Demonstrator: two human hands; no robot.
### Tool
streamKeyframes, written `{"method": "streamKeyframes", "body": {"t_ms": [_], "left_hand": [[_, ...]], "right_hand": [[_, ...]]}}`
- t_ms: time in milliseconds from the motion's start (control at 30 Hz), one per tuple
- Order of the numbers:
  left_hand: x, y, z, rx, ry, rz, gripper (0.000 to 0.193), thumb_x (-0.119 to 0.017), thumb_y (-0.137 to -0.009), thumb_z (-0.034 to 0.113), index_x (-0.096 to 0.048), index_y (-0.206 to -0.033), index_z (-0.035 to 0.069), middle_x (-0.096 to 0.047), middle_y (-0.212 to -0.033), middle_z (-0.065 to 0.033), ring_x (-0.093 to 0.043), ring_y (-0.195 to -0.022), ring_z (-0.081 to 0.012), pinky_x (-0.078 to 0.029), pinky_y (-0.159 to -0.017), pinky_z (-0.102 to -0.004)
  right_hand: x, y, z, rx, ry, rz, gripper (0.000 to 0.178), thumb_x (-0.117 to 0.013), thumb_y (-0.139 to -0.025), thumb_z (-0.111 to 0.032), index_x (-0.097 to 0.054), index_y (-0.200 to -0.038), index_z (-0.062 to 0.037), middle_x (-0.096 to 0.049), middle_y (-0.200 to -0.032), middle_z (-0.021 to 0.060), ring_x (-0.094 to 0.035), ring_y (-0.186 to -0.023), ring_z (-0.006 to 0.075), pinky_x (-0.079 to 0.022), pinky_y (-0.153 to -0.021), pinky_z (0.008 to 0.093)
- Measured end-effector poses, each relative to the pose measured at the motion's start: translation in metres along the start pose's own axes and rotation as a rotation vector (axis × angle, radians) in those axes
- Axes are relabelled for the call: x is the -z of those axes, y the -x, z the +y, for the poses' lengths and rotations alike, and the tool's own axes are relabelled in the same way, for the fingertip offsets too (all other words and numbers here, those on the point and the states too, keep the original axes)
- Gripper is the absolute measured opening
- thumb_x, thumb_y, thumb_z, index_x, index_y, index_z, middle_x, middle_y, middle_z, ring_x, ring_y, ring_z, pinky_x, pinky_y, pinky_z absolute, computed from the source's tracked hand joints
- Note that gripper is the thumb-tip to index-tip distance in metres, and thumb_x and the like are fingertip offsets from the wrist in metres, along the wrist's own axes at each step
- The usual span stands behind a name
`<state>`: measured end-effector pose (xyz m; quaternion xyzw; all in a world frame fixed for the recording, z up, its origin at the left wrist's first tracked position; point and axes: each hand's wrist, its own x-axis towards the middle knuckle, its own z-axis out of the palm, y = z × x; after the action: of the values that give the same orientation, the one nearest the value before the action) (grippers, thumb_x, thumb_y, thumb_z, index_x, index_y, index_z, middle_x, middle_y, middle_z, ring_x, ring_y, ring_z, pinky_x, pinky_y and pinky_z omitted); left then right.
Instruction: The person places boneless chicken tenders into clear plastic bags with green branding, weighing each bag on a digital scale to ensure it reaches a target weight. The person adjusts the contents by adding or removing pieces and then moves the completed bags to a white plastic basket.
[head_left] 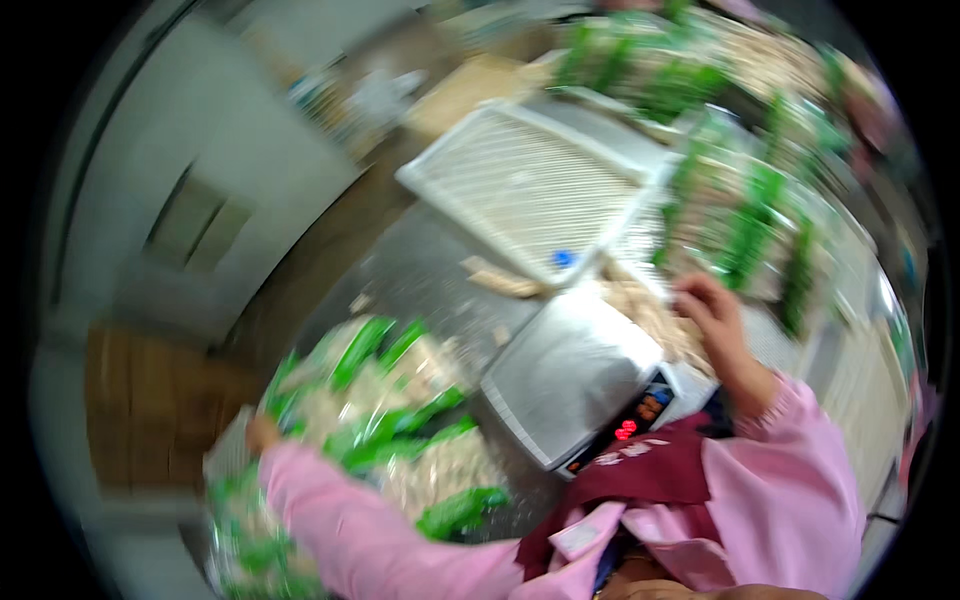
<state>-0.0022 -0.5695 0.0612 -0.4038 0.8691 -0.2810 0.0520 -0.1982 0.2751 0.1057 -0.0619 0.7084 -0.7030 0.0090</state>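
The whole picture is smeared by motion. My left hand (262, 433) reaches to the far left, at the edge of a heap of clear-and-green plastic bags (385, 395) filled with pale food pieces. Its fingers are too blurred to make out. My right hand (715, 325) is over a small pile of pale, strip-like pieces (645, 320), its fingers bent and a little apart, with nothing visible between them. That pile lies just right of a digital scale (570, 365), whose metal pan looks bare and whose red display is lit.
A white slatted tray (520, 180) rests beyond the scale, with a small blue object (564, 258) at its near corner. More filled bags (735, 215) are stacked at right. Loose pale pieces (500, 278) lie on the metal table (410, 265). Brown cartons (150, 410) stand at left.
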Motion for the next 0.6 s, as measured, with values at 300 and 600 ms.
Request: {"method": "streamKeyframes", "body": {"t_ms": [300, 600], "left_hand": [[0.171, 0.059, 0.062, 0.279, -0.037, 0.08, 0.029, -0.057, -0.095, 0.028, -0.077, -0.102, 0.008, -0.075, -0.102, -0.0149, -0.072, -0.092, -0.0344, -0.057, -0.074, -0.0457], [0.296, 0.146, 0.146, 0.072, 0.303, 0.246, 0.033, -0.062, -0.092, 0.035, -0.076, -0.105, 0.007, -0.075, -0.102, -0.0159, -0.071, -0.09, -0.0383, -0.055, -0.077, -0.0473]], "right_hand": [[0.093, -0.003, 0.037, 0.102, 0.271, 0.217, 0.012, -0.071, -0.092, -0.014, -0.069, -0.097, -0.0029, -0.064, -0.09, 0.0073, -0.063, -0.082, 0.0169, -0.051, -0.073, 0.0309], [0.27, -0.069, 0.053, 0.135, 1.234, 1.21, 0.039, -0.074, -0.084, -0.03, -0.058, -0.113, -0.0099, -0.057, -0.109, 0.0116, -0.051, -0.111, 0.0297, -0.036, -0.098, 0.0458]]}}
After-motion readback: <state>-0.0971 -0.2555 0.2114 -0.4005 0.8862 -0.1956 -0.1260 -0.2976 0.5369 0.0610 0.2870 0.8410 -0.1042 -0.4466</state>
